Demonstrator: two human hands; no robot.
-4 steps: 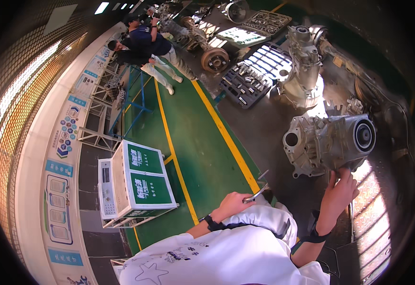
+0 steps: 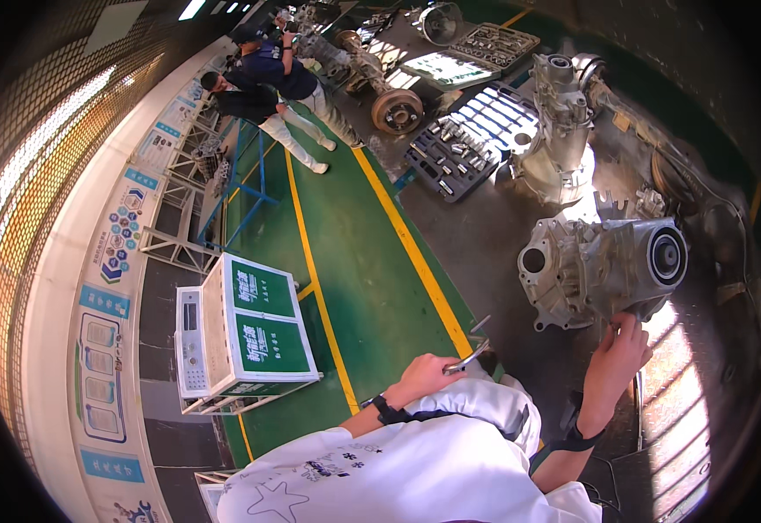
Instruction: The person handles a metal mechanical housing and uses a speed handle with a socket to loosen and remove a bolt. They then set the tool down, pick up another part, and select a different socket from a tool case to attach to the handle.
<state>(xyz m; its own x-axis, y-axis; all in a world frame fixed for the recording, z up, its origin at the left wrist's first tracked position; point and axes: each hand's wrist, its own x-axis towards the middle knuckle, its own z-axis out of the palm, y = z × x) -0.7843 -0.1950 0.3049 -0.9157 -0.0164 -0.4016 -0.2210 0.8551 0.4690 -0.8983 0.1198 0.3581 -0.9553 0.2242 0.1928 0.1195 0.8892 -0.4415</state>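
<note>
My left hand (image 2: 428, 376) is closed around a slim shiny metal hand tool (image 2: 466, 359). A thin bar stands across the tool's far end; its exact kind is unclear. On the right, my right hand (image 2: 617, 356) reaches up to the lower edge of a grey metal gearbox (image 2: 602, 270). Its fingers are bent and drawn together against the casing's underside, and anything between them is hidden. The gearbox lies on its side, with a round dark-ringed opening (image 2: 666, 251) at its right end.
Beyond the gearbox stands another upright metal transmission housing (image 2: 563, 131). An open socket set case (image 2: 463, 152) lies beside it, with a second tool case (image 2: 493, 44) farther off. A white cabinet with green panels (image 2: 250, 327) stands left. Two people (image 2: 271, 83) are at the far left.
The whole view has shifted slightly. Both hands stay in nearly the same places, the left with the metal tool and the right at the gearbox's lower edge.
</note>
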